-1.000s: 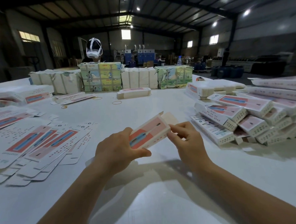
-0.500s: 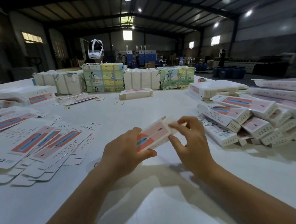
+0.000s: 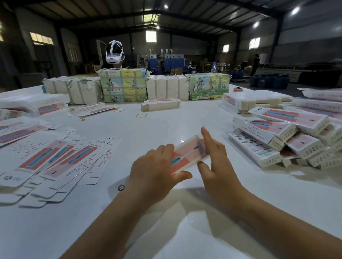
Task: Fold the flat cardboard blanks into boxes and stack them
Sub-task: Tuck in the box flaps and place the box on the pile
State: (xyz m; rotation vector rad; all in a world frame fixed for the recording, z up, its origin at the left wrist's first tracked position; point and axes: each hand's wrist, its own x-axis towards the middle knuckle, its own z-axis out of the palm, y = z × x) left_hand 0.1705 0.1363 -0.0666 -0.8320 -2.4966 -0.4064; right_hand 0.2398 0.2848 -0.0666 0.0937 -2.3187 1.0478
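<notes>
Above the white table (image 3: pixel 166 125), my left hand (image 3: pixel 154 171) grips the near end of a small pink, red and blue box (image 3: pixel 189 155), thumb underneath and fingers over the top. My right hand (image 3: pixel 215 156) is at the box's far end with its fingers straight, the index raised and the thumb touching the box's lower edge; the end flap there is blurred. Flat printed blanks (image 3: pixel 54 157) lie fanned out on the left. Folded boxes (image 3: pixel 291 137) are piled on the right.
Wrapped bundles (image 3: pixel 122 86) line the table's far edge, with a person wearing a white headset (image 3: pixel 114 53) behind them. A short stack of blanks (image 3: pixel 161 104) and loose rubber bands (image 3: pixel 141 115) lie mid-table. More blank stacks (image 3: pixel 28 105) sit far left.
The box has come down and nearer to me. Its open end flap has been pushed in, and my right hand's fingers have straightened against that end.
</notes>
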